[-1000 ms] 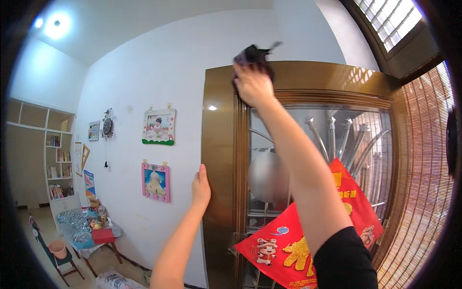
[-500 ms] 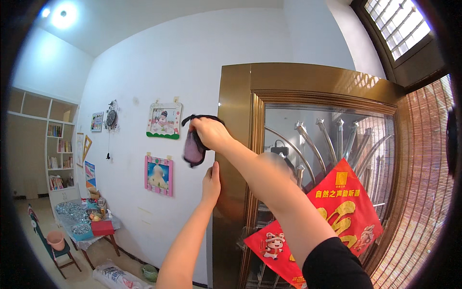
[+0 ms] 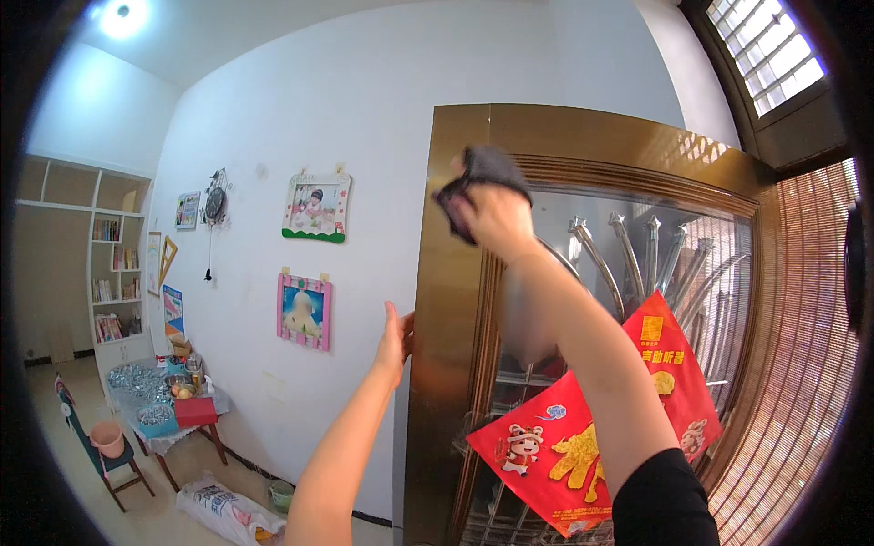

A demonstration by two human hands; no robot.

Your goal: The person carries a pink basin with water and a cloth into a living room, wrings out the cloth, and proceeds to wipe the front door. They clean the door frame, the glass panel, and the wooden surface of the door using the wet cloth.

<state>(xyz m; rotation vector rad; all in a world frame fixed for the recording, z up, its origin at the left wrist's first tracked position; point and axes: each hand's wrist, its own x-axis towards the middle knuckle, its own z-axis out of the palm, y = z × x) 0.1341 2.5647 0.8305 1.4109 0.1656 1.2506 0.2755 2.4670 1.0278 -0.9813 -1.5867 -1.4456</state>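
I squint at the ceiling lamp glaring at ten o'clock, bright daylight through the barred window at two, the dark cloth near twelve blurred, straight lines bowing toward a black rim.

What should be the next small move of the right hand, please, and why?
Perhaps slide the dark cloth down the left side of the brass-coloured door: the right hand holds it near the upper-left corner, and that side is unobstructed below, the left hand being only at its edge.

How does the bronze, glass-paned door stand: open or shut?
Open: the door shows a free edge, the left hand at it, white wall beyond.
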